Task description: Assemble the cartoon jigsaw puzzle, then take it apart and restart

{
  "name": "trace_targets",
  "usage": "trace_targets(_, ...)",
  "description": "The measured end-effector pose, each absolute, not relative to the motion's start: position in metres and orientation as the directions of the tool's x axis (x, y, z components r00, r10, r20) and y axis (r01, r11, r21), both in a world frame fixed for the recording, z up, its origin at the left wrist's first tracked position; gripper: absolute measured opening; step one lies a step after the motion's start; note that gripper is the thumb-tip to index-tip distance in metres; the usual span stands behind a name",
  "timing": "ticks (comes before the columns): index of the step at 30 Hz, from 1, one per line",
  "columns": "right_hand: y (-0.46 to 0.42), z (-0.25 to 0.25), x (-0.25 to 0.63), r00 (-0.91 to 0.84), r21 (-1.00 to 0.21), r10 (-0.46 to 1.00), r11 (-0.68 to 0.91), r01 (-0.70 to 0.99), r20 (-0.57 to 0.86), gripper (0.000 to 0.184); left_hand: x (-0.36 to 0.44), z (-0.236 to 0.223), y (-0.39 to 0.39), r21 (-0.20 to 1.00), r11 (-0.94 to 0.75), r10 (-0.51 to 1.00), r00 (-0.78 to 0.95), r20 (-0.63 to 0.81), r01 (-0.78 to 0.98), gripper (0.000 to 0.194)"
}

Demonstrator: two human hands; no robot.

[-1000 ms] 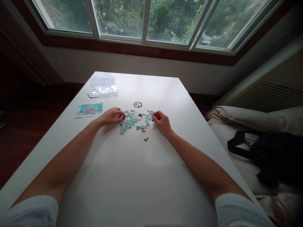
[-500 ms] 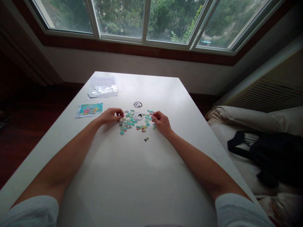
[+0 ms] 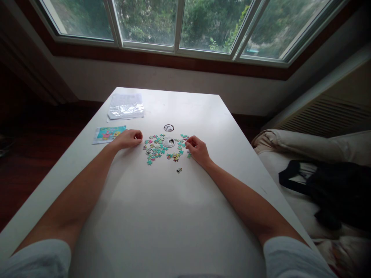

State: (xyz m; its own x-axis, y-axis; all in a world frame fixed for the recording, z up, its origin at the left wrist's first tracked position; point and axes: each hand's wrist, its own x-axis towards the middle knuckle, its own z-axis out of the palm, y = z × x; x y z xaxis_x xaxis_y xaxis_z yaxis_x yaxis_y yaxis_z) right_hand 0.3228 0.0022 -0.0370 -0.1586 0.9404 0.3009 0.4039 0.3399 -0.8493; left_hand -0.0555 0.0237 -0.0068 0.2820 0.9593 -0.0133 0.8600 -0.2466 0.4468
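Several small teal, pink and yellow jigsaw pieces [image 3: 158, 148] lie scattered on the white table [image 3: 162, 216], around a round grey cable-hole cover [image 3: 168, 142]. My left hand [image 3: 127, 139] rests on the table just left of the pieces, its fingers curled in a loose fist; what it holds, if anything, is hidden. My right hand [image 3: 197, 150] sits at the right edge of the pieces with its fingers pinched together over them. One dark piece [image 3: 179, 170] lies apart, nearer to me.
A printed puzzle picture card [image 3: 109, 134] lies left of my left hand. A clear plastic bag [image 3: 125, 106] lies farther back. A round cable hole [image 3: 168, 127] is behind the pieces. A dark bag [image 3: 333, 189] rests on a cushioned seat at the right.
My left hand has drawn back to the left, away from the pile of pieces toward the picture card. My right hand has hardly moved.
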Motion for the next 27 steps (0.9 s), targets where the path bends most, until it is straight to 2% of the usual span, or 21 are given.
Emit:
trace_targets(5,0.001,-0.035,0.322,-0.163,-0.847,0.938,0.346,0.404,0.306,0.019,-0.046,-0.005,0.022,0.464,-0.244,0.953,0.299,-0.047,0.852,0.025)
trace_targets(12,0.000,-0.034,0.321,-0.163,-0.841,0.940,0.341,0.421,0.300,0.019,-0.041,-0.002,0.018,0.406,-0.280,0.939,0.336,-0.073,0.870,0.029)
trace_targets(22,0.000,-0.034,0.321,-0.168,-0.839,0.943,0.334,0.431,0.289,0.020,-0.027,0.005,0.012,0.529,-0.309,0.923,0.383,-0.033,0.791,0.030)
trace_targets(27,0.002,-0.037,0.321,-0.168,-0.841,0.941,0.338,0.423,0.294,0.019,-0.013,0.013,0.003,0.571,-0.378,0.875,0.483,-0.036,0.729,0.027)
